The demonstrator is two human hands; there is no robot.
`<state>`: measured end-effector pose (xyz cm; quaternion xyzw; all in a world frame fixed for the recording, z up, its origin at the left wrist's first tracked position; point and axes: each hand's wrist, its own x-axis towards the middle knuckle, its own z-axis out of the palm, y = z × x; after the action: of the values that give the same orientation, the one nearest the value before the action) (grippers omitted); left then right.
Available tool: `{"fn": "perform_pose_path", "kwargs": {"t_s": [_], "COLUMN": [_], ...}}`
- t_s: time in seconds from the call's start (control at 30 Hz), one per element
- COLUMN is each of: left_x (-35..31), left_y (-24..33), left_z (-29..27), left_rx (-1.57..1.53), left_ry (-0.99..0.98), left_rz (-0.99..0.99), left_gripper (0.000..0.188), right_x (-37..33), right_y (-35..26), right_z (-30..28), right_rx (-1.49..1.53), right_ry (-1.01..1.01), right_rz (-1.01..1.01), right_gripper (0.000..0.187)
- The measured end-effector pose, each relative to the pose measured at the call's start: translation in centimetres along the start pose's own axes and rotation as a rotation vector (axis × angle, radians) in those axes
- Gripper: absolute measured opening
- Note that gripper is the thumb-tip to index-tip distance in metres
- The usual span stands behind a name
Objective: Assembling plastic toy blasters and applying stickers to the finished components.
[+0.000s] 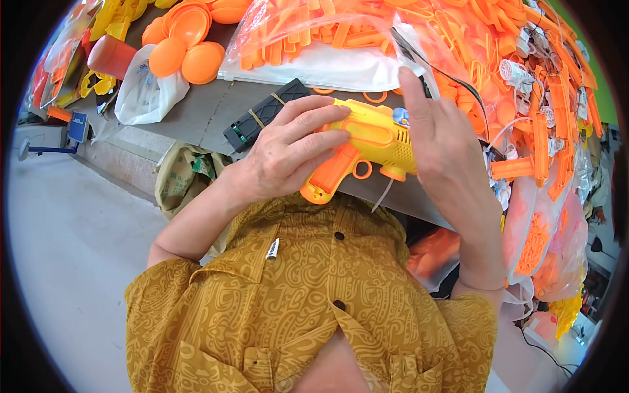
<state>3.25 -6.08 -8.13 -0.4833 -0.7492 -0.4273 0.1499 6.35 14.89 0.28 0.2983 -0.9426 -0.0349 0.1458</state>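
My left hand (pixel 288 147) is wrapped round the rear of a yellow and orange toy gun (pixel 377 134), whose orange handle points down toward me. Under the body sit an orange ring trigger and a short round orange stub; a small blue piece shows on top. My right hand (pixel 445 137) is closed at the gun's front end, its index finger stretched upward and the other fingertips hidden. By that finger, a dark slim thing (pixel 426 86) is partly covered. A thin pale strip (pixel 382 196) hangs below the gun. Left of it lies a black ridged block (pixel 267 114) with a rubber band round it.
Beyond the gun, a clear bag (pixel 295 71) of orange parts lies on the grey table (pixel 213 108). Orange parts (pixel 547 147) are heaped at the right, with a dark cable (pixel 452 73) across them. Orange domes (pixel 187 26) and a white bag (pixel 152 92) stand at left.
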Motion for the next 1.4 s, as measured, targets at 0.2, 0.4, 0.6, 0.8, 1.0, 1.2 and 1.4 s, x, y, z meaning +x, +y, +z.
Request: {"fn": "perform_pose_path", "kwargs": {"t_s": [0.2,0.4,0.6,0.8,1.0,1.2,1.4], "left_x": [0.0,-0.2,-0.2,-0.2,-0.2,-0.2,-0.1], "left_y": [0.0,-0.2,-0.3,-0.1,-0.1,-0.2,0.0], "left_z": [0.2,0.3,0.5,0.4,0.4,0.6,0.6], "left_rx": [0.032,0.032,0.011,0.010,0.010,0.014,0.036], "left_ry": [0.033,0.041,0.053,0.057,0.051,0.039,0.027], "left_rz": [0.002,0.020,0.026,0.019,0.021,0.046,0.046], "left_gripper": [0.030,0.032,0.032,0.032,0.033,0.033,0.036], "right_x": [1.0,0.1,-0.7,-0.5,-0.2,0.0,0.4], "right_y": [-0.9,-0.1,-0.5,-1.3,-1.5,-1.3,-1.7], "right_z": [-0.8,-0.8,0.5,2.5,2.6,1.9,1.4], "right_rx": [-0.025,0.213,0.497,0.582,0.499,0.490,0.346], "right_ry": [-0.145,-0.033,-0.032,0.183,0.152,0.108,0.080], "right_rz": [-0.140,-0.179,0.053,0.027,-0.006,-0.069,-0.080], "right_gripper": [0.059,0.058,0.071,0.069,0.069,0.069,0.064]}}
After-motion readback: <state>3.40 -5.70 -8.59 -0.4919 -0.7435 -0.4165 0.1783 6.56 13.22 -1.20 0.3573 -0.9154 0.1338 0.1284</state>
